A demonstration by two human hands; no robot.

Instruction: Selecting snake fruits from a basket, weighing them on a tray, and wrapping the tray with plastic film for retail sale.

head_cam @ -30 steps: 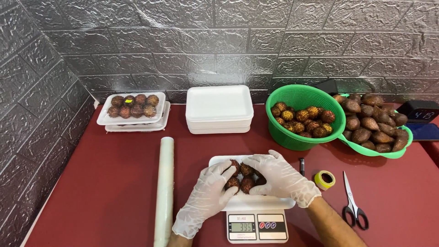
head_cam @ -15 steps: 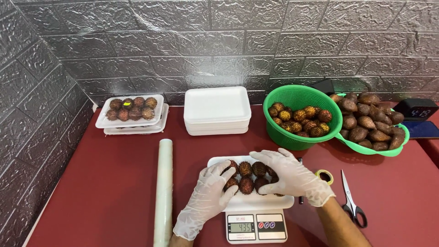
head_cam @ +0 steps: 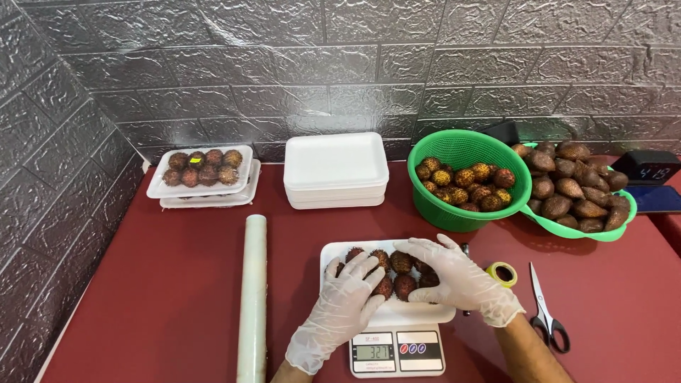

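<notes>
Nearest, at 6 o'clock, a digital scale (head_cam: 397,350) carries a white foam tray (head_cam: 333,257) of rambutans (head_cam: 401,262). Left hand (head_cam: 344,309) and right hand (head_cam: 457,278), gloved, lie unclenched over the fruit, grasping none. Risk: sideways pressure could roll fruit off the shallow tray onto the desk (head_cam: 177,298). Green basket (head_cam: 443,213) at 1 o'clock.

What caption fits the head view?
Gloved left hand and right hand arrange rambutans on a foam tray atop a digital scale.
</notes>
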